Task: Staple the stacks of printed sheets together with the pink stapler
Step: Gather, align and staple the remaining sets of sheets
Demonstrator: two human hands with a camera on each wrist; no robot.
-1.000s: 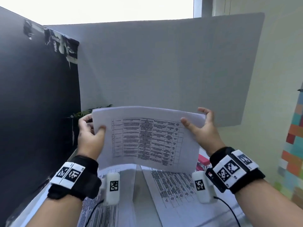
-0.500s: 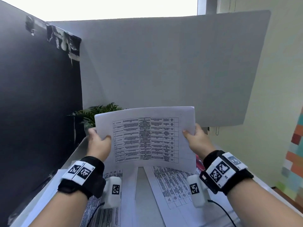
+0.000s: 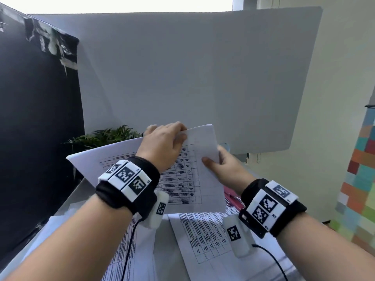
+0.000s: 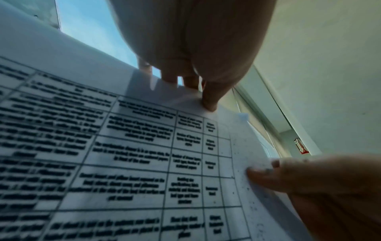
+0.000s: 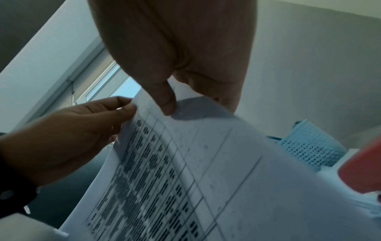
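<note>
I hold a stack of printed sheets (image 3: pixel 182 179) up off the table, tilted, its table text facing me. My left hand (image 3: pixel 164 145) has crossed over and pinches the top edge near the upper right corner, thumb on the front (image 4: pixel 209 99). My right hand (image 3: pixel 223 167) pinches the right edge just below, thumb on the front face (image 5: pixel 167 101). Both hands show together in the wrist views on the same stack (image 4: pixel 144 163) (image 5: pixel 206 171). A strip of the pink stapler (image 3: pixel 233 197) peeks out behind the stack's lower right corner.
More printed sheets (image 3: pixel 203 240) lie on the table (image 3: pixel 77 195) below my wrists. A white board (image 3: pixel 182 78) stands behind, a black panel (image 3: pixel 36 118) at left, a green plant (image 3: pixel 105 136) in the corner. A blue mesh basket (image 5: pixel 309 146) sits at right.
My left hand let go of the stack's left edge and moved across to its upper right corner. The stack tilted, left side dropping. My right hand kept its hold on the right edge.
</note>
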